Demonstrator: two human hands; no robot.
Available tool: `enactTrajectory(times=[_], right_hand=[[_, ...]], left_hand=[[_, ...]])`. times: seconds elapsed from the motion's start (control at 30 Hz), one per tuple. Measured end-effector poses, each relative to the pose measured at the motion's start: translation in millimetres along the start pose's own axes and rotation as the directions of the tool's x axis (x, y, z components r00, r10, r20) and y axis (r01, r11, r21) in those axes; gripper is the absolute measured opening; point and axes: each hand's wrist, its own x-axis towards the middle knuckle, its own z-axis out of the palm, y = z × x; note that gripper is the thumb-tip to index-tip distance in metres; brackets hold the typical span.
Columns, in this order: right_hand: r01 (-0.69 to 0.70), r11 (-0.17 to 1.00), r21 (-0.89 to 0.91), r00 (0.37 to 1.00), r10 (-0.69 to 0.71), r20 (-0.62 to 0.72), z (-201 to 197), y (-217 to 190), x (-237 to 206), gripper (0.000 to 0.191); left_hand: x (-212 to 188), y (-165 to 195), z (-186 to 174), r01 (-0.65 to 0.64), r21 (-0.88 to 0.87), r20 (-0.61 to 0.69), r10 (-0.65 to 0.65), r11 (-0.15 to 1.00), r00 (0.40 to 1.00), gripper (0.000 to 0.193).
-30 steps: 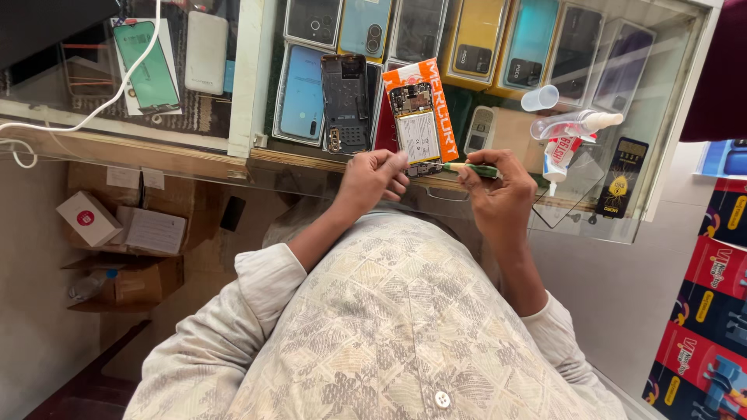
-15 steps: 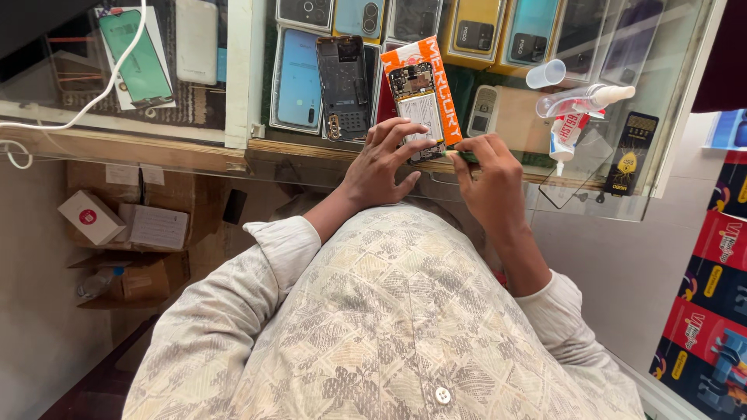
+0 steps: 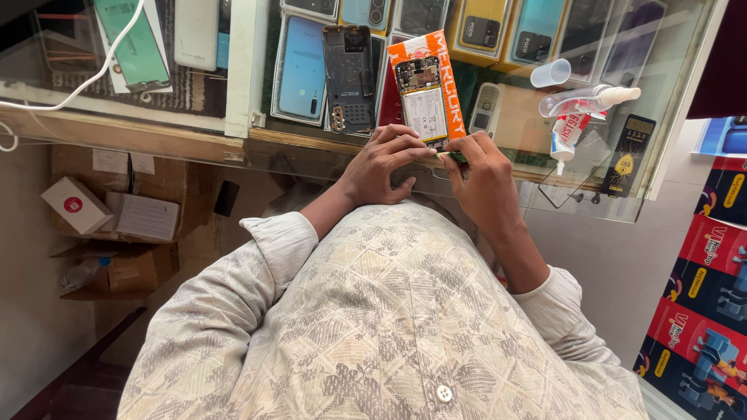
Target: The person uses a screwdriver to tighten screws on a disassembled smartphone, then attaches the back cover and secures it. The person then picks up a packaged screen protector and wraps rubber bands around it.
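An opened phone (image 3: pixel 424 97), its battery and circuit board showing, lies on an orange mat (image 3: pixel 451 85) on the glass counter (image 3: pixel 233 117). My left hand (image 3: pixel 385 163) rests at the phone's near end, fingertips on its lower edge. My right hand (image 3: pixel 482 167) is closed around a small green-handled tool (image 3: pixel 453 158), whose tip sits at the same near edge, touching my left fingertips. The tool's tip is hidden by my fingers.
A bare phone frame (image 3: pixel 348 78) and a blue back cover (image 3: pixel 302 66) lie left of the mat. A spray bottle (image 3: pixel 587 99), a small plastic cup (image 3: pixel 551 72), a glue tube (image 3: pixel 566 131) and a black packet (image 3: pixel 626 159) lie to the right. Cardboard boxes (image 3: pixel 117 218) sit below left.
My right hand has moved left with the green tool and now meets my left hand at the phone's near edge. The view has tipped slightly toward the counter.
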Motion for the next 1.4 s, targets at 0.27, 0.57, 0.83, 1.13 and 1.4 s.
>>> enactTrajectory(times=[0.27, 0.57, 0.83, 1.13, 1.4], right_hand=[[0.006, 1.0, 0.005, 1.0, -0.006, 0.02, 4.3, -0.5, -1.3, 0.017], [0.018, 1.0, -0.016, 1.0, -0.018, 0.01, 7.7, 2.3, -2.4, 0.017], [0.038, 0.999, -0.02, 0.999, -0.038, 0.001, 8.8, 1.7, -2.9, 0.017], [0.015, 1.0, 0.002, 1.0, -0.015, 0.012, 9.8, 1.7, -2.2, 0.017], [0.035, 0.999, -0.001, 0.999, -0.035, 0.014, 10.2, -2.7, -0.6, 0.017]], left_hand=[[-4.7, -2.3, 1.6, 0.016, 0.004, -0.004, -0.016, 1.0, 1.0, 0.056], [-3.6, -1.6, 1.7, 0.019, 0.009, -0.013, -0.019, 1.0, 1.0, 0.054], [-4.1, -1.3, 2.3, 0.018, 0.001, -0.017, -0.018, 1.0, 1.0, 0.055], [-3.3, -2.1, 2.9, 0.031, -0.005, -0.012, -0.031, 0.999, 0.999, 0.057], [-2.2, -1.7, 2.8, 0.048, 0.008, -0.006, -0.048, 0.999, 0.999, 0.053]])
